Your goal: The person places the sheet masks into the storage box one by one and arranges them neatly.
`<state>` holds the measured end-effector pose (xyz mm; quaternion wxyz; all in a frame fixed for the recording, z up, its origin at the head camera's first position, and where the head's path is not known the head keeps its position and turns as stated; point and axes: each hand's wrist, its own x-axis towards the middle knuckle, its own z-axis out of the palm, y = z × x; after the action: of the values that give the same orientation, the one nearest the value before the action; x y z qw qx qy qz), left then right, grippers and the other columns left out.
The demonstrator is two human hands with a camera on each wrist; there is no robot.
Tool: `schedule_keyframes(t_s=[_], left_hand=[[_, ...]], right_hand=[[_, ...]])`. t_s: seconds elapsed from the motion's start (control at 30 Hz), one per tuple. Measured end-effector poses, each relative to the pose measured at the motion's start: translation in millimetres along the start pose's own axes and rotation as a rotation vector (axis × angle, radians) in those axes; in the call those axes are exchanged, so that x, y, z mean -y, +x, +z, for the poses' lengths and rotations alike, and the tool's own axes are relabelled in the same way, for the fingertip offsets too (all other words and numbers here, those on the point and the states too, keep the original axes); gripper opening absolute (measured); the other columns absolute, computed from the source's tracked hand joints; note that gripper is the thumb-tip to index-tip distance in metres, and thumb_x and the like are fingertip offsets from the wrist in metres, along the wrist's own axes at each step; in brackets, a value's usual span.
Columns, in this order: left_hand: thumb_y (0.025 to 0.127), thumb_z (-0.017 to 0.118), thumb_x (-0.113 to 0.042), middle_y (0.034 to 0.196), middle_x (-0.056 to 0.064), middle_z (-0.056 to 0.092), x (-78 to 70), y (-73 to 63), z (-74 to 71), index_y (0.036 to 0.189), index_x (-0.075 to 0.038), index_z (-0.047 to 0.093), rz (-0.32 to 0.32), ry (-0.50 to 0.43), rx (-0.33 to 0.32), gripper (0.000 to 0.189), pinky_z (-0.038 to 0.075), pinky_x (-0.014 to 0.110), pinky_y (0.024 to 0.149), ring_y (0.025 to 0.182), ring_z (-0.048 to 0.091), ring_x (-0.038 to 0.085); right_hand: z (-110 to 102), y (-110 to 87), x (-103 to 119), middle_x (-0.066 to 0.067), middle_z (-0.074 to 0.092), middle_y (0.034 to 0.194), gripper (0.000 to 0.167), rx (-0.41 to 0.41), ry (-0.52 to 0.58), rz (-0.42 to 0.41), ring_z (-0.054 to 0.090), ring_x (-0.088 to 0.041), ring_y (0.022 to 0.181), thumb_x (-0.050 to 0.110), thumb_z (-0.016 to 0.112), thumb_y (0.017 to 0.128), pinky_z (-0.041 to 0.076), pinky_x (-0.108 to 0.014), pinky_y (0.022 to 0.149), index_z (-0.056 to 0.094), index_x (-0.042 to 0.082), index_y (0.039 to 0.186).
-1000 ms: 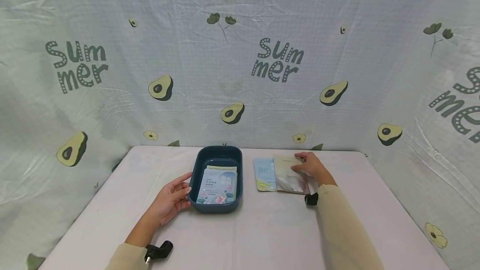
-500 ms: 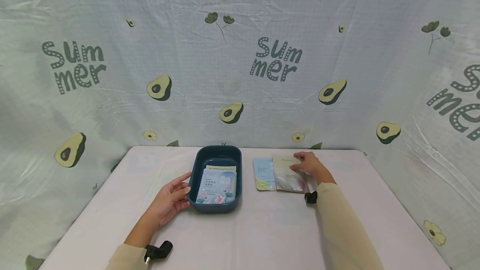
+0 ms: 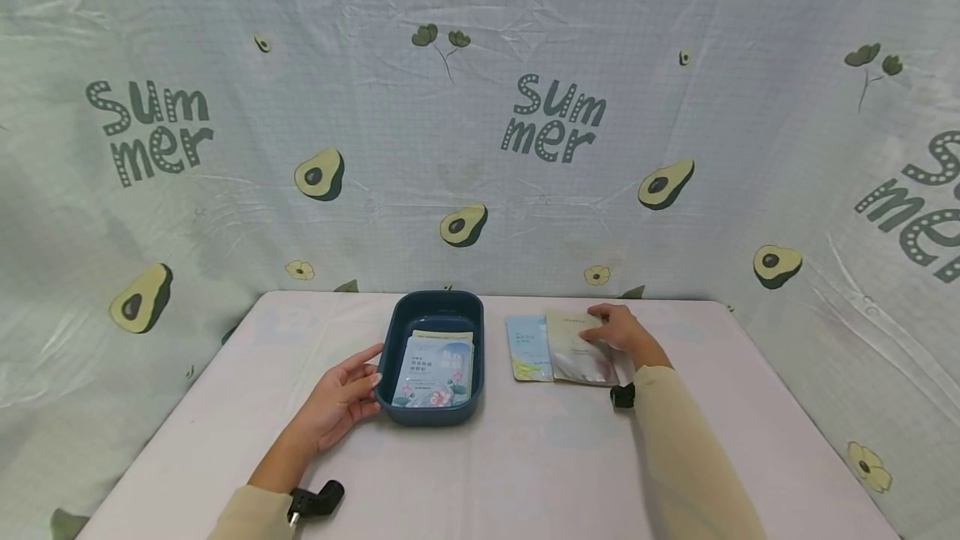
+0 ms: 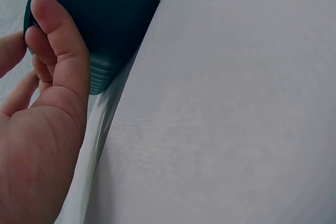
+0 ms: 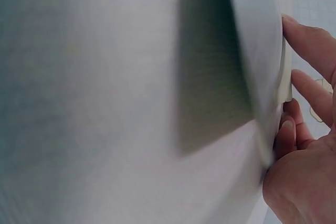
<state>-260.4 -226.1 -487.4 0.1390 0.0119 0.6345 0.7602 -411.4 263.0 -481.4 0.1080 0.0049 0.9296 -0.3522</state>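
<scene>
A dark blue rectangular box [image 3: 433,417] stands on the table left of centre in the head view. Several flat packets lie in it; the uppermost is a pale blue sheet-mask-like packet [image 3: 435,373] with pink flowers. My left hand [image 3: 343,402] holds the box's left side, its thumb at the rim and its fingers against the outer wall [image 4: 110,30]. To the right, a cream and silver packet [image 3: 577,361] partly covers a light blue and yellow packet [image 3: 528,348]. My right hand [image 3: 622,333] grips the silver packet's right side, whose edge looks raised in the right wrist view.
A pale cloth covers the table [image 3: 540,473]. Behind it hangs a patterned curtain [image 3: 375,232] with avocados and lettering. A black wrist camera [image 3: 318,498] sits on the left wrist, another black camera [image 3: 622,396] on the right one.
</scene>
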Motion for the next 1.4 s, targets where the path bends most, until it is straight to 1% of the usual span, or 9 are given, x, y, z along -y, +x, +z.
schedule_keyframes(t_s=[0.23, 0.43, 0.8, 1.07, 1.17, 1.4], left_hand=[[0.104, 0.059, -0.011, 0.115, 0.004, 0.055, -0.5, 0.8, -0.1, 0.163, -0.013, 0.026, 0.005, 0.006, 0.004, 0.068, 0.059, 0.023, 0.078, 0.083, 0.062, 0.012], [0.103, 0.06, -0.012, 0.116, 0.004, 0.055, 0.1, 1.1, -0.6, 0.163, -0.014, 0.026, 0.005, 0.013, 0.008, 0.069, 0.059, 0.023, 0.078, 0.083, 0.062, 0.011], [0.104, 0.059, -0.011, 0.116, 0.004, 0.056, -0.7, 0.2, 0.5, 0.163, -0.014, 0.026, 0.002, 0.019, 0.003, 0.068, 0.059, 0.023, 0.078, 0.084, 0.061, 0.011], [0.104, 0.058, -0.01, 0.115, 0.004, 0.055, -2.4, -0.6, 1.8, 0.163, -0.013, 0.026, 0.001, 0.027, 0.004, 0.067, 0.059, 0.023, 0.078, 0.084, 0.062, 0.011], [0.104, 0.059, -0.011, 0.115, 0.004, 0.055, -2.1, -0.8, 1.7, 0.163, -0.013, 0.026, 0.002, 0.031, 0.004, 0.068, 0.059, 0.023, 0.077, 0.084, 0.062, 0.011], [0.104, 0.06, -0.012, 0.115, 0.003, 0.056, -1.2, -0.8, 0.9, 0.163, -0.014, 0.026, 0.005, 0.032, 0.001, 0.068, 0.059, 0.023, 0.077, 0.084, 0.062, 0.011]], right_hand=[[-1.1, -2.4, 2.6, -0.026, 0.041, 0.157, 0.071, -0.001, 0.004, -0.003, 0.039, -0.042, 0.145, 0.029, 0.078, 0.091, 0.03, -0.058, 0.121, 0.049, 0.005, 0.15], [-1.3, -5.0, 4.3, -0.028, 0.043, 0.155, 0.068, -0.009, 0.003, -0.022, 0.04, -0.042, 0.144, 0.027, 0.079, 0.09, 0.031, -0.057, 0.121, 0.05, 0.002, 0.147], [0.2, -4.3, 2.5, -0.03, 0.045, 0.148, 0.066, -0.03, 0.013, -0.038, 0.046, -0.041, 0.134, 0.026, 0.08, 0.089, 0.035, -0.056, 0.117, 0.053, 0.001, 0.144], [0.9, -4.9, 1.8, -0.03, 0.046, 0.146, 0.063, -0.044, 0.011, -0.03, 0.047, -0.041, 0.13, 0.025, 0.08, 0.089, 0.036, -0.057, 0.116, 0.054, 0.002, 0.141], [1.3, -4.6, 0.7, -0.029, 0.047, 0.144, 0.063, -0.049, 0.005, -0.031, 0.048, -0.04, 0.126, 0.027, 0.081, 0.088, 0.038, -0.057, 0.114, 0.055, 0.003, 0.14], [1.2, -3.7, -0.8, -0.025, 0.05, 0.134, 0.062, -0.051, 0.002, -0.038, 0.05, -0.036, 0.115, 0.028, 0.083, 0.086, 0.043, -0.053, 0.104, 0.056, 0.004, 0.137]])
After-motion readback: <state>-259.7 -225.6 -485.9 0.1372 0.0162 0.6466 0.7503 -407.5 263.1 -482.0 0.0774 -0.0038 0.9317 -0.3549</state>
